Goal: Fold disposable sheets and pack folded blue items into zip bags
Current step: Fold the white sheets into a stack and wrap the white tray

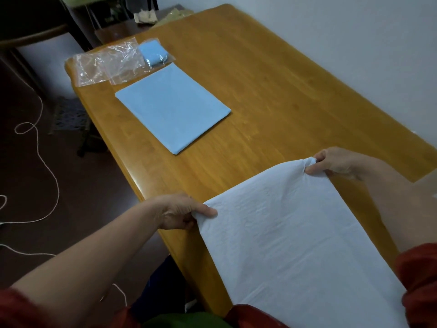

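Observation:
A pale, almost white disposable sheet (298, 245) stretches from my lap over the near edge of the wooden table (272, 86). My left hand (182, 213) pinches its near-left corner. My right hand (335, 163) pinches the far-right corner, where the cloth bunches up. A folded blue sheet (172, 107) lies flat further up the table. Beyond it, a small folded blue item (152, 52) sits inside a clear zip bag (142, 60), and a second clear zip bag (94, 67) lies flat beside it at the table's far-left corner.
A white wall (354, 43) runs along the table's right side. White cord (45, 166) loops over the dark floor on the left. A dark chair and clutter (144, 16) stand past the table's far end.

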